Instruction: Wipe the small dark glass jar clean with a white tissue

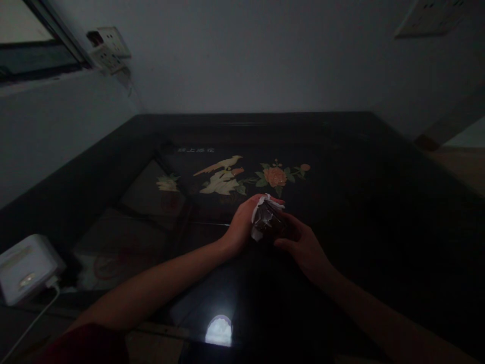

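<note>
Over the middle of a glossy black table, my two hands meet around a small dark, shiny object (277, 225). A crumpled white tissue (256, 234) is pressed against its left side and top by my left hand (244, 220), whose fingers curl behind it. My right hand (303, 245) grips the object from the right, with the thumb in front and the fingers partly hidden behind. The dim light keeps the object's exact kind from showing.
The black tabletop (359, 167) carries a picture of a bird and flowers (275, 177). A white box-shaped device (28, 268) with a cable (38, 318) sits at the left edge. Wall sockets (109, 50) and a window (34, 40) are at the upper left.
</note>
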`<state>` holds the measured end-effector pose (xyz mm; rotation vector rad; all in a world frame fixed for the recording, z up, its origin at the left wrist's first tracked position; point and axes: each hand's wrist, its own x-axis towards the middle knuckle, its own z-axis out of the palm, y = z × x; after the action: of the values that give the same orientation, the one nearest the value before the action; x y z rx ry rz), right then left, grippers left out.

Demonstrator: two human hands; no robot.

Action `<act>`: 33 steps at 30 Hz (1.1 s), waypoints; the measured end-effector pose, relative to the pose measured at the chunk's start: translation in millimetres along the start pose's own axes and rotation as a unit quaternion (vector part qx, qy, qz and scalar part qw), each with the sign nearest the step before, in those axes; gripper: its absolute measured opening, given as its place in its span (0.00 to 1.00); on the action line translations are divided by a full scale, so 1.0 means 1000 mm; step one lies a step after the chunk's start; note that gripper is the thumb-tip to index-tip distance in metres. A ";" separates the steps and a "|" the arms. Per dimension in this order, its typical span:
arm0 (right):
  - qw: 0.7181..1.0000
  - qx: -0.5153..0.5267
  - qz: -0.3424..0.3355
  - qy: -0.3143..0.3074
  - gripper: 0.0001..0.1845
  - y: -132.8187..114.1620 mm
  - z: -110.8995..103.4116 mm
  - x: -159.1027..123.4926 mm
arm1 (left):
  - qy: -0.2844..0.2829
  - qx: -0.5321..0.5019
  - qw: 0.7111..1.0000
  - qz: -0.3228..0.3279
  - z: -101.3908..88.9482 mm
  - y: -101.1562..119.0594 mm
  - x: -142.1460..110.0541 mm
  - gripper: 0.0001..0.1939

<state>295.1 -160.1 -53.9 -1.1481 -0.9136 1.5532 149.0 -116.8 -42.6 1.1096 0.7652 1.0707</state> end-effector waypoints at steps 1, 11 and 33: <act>1.000 0.004 0.001 -0.003 0.33 0.000 0.000 0.000 | 0.004 -0.020 1.000 -0.015 0.000 -0.002 0.001 0.20; 1.000 -0.015 -0.008 -0.017 0.34 0.000 -0.001 0.001 | 0.030 0.063 0.996 0.060 0.001 -0.002 -0.008 0.22; 0.998 -0.052 -0.020 -0.008 0.28 -0.001 0.001 0.000 | -0.123 0.403 0.841 0.340 -0.001 0.025 -0.005 0.17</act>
<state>294.5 -160.1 -52.4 -1.1847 -1.0338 1.4990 138.9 -119.2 -19.3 2.3243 0.6250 1.1608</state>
